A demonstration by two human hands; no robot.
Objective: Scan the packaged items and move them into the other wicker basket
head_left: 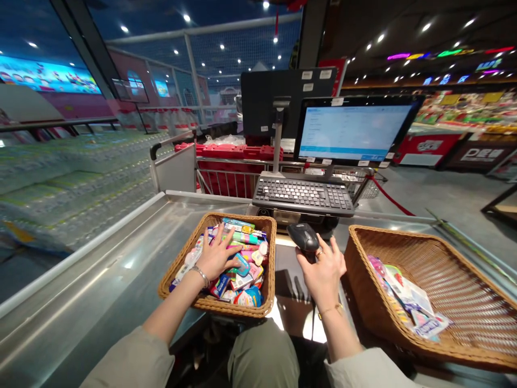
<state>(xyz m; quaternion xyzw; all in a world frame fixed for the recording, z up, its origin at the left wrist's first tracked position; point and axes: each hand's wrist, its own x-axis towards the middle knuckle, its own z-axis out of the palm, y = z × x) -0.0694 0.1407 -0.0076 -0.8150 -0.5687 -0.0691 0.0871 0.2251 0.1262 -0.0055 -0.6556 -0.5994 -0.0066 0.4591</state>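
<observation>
My left hand (219,254) lies with fingers spread on top of a heap of small packaged goods (245,264). These colourful packets fill a square wicker basket (270,269) in front of me. To the right of it, my right hand (324,268) is at a black handheld barcode scanner (304,237), its thumb and fingers around the handle. The scanner's head points away to the left. Farther right, a larger wicker basket (464,280) holds a few packets (407,296) toward its left side.
Behind the baskets stand a keyboard (305,195) and a lit monitor (351,132), with a dark screen back (269,105) beside it. A metal counter (133,258) with a raised rim extends left. Beyond are a shopping cart (226,175) and stacked bottle packs (72,183).
</observation>
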